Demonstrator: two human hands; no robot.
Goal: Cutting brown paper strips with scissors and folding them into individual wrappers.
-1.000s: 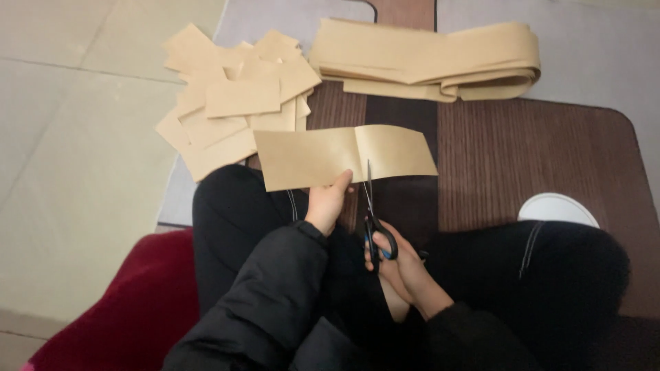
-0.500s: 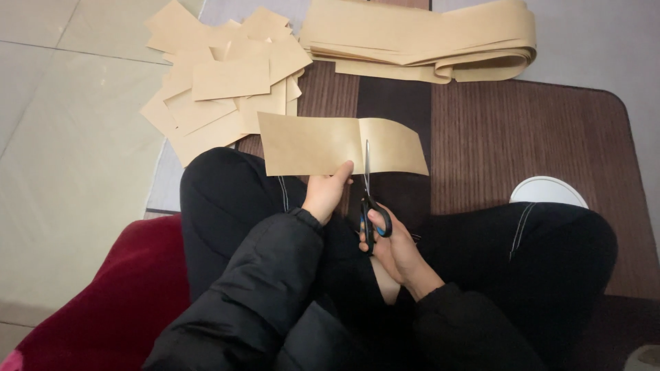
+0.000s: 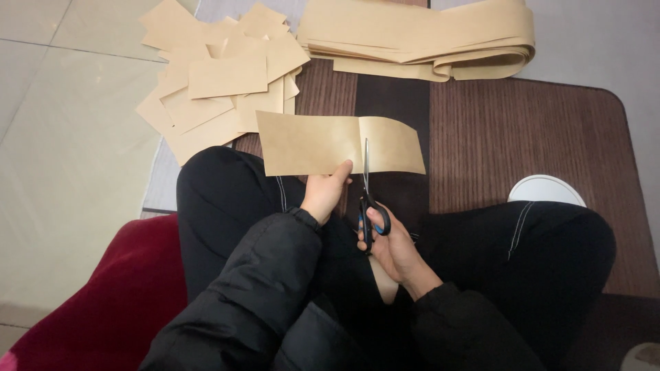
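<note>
A flat tan paper strip [image 3: 340,143] is pinched by the left hand [image 3: 325,194]; black-handled steel scissors [image 3: 370,199] (blades partway through it) are gripped by the right hand [image 3: 392,247].

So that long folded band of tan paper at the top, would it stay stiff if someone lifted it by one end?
Probably not. The folded paper band lies in loose, curved loops, so it would likely sag and unfold. It looks thin like the strip that the scissors are cutting, so probably light. On the ribbed mat it may slide easily when pushed.
</note>
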